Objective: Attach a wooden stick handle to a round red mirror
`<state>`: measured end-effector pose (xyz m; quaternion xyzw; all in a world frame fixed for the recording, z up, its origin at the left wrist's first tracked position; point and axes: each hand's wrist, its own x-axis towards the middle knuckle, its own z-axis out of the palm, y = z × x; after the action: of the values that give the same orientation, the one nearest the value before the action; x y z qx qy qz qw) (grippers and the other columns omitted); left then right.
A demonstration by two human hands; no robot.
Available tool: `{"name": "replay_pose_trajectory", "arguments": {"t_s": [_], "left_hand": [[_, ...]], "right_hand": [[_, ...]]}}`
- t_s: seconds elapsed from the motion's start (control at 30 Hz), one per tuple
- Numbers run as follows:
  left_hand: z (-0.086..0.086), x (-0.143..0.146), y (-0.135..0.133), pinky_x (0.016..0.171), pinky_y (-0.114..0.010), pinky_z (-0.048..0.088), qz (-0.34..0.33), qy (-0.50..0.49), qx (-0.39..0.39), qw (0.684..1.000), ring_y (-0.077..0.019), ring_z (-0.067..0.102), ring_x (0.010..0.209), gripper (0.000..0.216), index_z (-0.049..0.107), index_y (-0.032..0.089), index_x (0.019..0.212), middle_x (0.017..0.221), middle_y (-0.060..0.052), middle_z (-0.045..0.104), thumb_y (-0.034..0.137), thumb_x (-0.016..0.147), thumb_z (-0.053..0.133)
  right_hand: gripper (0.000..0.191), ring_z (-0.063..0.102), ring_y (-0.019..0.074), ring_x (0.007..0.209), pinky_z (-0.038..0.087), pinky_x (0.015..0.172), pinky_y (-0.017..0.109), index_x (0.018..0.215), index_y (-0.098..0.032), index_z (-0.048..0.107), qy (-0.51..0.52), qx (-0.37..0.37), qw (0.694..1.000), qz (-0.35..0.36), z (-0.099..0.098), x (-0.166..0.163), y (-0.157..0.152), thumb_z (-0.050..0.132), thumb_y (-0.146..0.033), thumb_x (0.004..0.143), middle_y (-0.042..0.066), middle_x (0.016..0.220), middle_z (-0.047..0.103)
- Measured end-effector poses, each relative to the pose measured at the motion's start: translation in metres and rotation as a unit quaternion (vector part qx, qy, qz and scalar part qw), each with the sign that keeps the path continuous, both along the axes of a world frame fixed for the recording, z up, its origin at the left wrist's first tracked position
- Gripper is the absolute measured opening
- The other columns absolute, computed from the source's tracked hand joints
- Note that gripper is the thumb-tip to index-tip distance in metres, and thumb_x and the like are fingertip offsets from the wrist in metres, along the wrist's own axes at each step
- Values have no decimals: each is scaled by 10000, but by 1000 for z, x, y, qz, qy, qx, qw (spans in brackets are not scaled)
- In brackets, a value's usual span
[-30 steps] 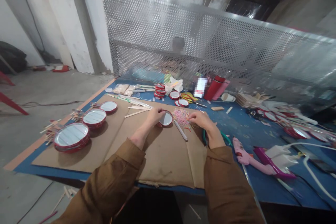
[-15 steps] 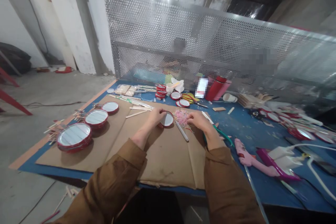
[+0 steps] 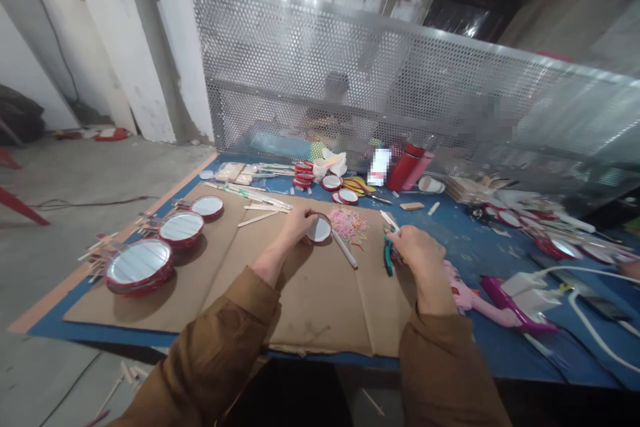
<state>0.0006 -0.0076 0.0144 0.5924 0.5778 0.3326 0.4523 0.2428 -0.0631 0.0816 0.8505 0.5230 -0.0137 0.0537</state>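
Note:
My left hand pinches the edge of a small round red-rimmed piece with a pale face, tilted just above the cardboard. On the right edge of the cardboard, my right hand is closed over green-handled pliers; the palm hides part of them. Between the hands lie a pile of small pink and yellow rubber bands and a grey marker pen. A white-handled cutter is just beyond my right fingertips.
Three red-rimmed drum-like pieces with sticks line the cardboard's left side. Wooden sticks lie behind my left hand. At right are a pink glue gun, a purple holder and white cables. A red bottle stands before the perforated metal screen.
My right hand has left the rubber-band pile and moved right and nearer me, onto the pliers. My left hand still holds the round piece in about the same place.

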Motion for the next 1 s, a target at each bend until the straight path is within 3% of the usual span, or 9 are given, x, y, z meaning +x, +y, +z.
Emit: {"name": "replay_pose_trajectory", "arguments": {"t_s": [0.2, 0.4, 0.63, 0.8, 1.0], "left_hand": [[1, 0, 0, 396, -199, 463, -20, 2, 10, 1000, -100, 577, 483, 295, 709, 110, 1109, 931, -115, 710, 210, 898, 529], [-2, -2, 2, 406, -175, 452, -17, 3, 22, 1000, -117, 611, 536, 276, 709, 109, 1087, 888, -106, 703, 224, 883, 563], [-2, 1, 0, 390, -190, 449, -11, -5, 8, 1000, -109, 583, 480, 270, 712, 129, 1082, 841, -81, 692, 232, 880, 567], [0, 1, 0, 386, -198, 435, -26, 10, 13, 1000, -111, 577, 451, 287, 709, 129, 1090, 857, -96, 702, 237, 887, 538], [-1, 2, 1, 371, -222, 410, -33, 39, 6, 999, -137, 580, 419, 301, 686, 139, 1126, 819, -88, 692, 261, 898, 532]], "right_hand": [[442, 656, 360, 1180, 502, 934, 431, 1208, -129, 719, 8, -22, 999, 25, -16, -1, 4, 532, -404, 917, 244, 1252, 683], [462, 677, 333, 1150, 523, 892, 398, 1233, -149, 708, 12, -1, 1000, 15, -23, -4, 9, 518, -374, 877, 235, 1223, 695], [413, 731, 319, 966, 522, 724, 344, 1030, -179, 777, 27, 70, 997, 0, -9, 12, -1, 477, -430, 894, 191, 1026, 764], [381, 741, 298, 878, 525, 717, 344, 998, -192, 791, 28, 77, 996, -47, -16, 35, 4, 504, -413, 883, 172, 870, 768], [434, 704, 340, 1069, 532, 813, 384, 1143, -131, 737, 19, 56, 997, -53, -28, 30, 7, 508, -396, 886, 239, 1139, 722]]}}
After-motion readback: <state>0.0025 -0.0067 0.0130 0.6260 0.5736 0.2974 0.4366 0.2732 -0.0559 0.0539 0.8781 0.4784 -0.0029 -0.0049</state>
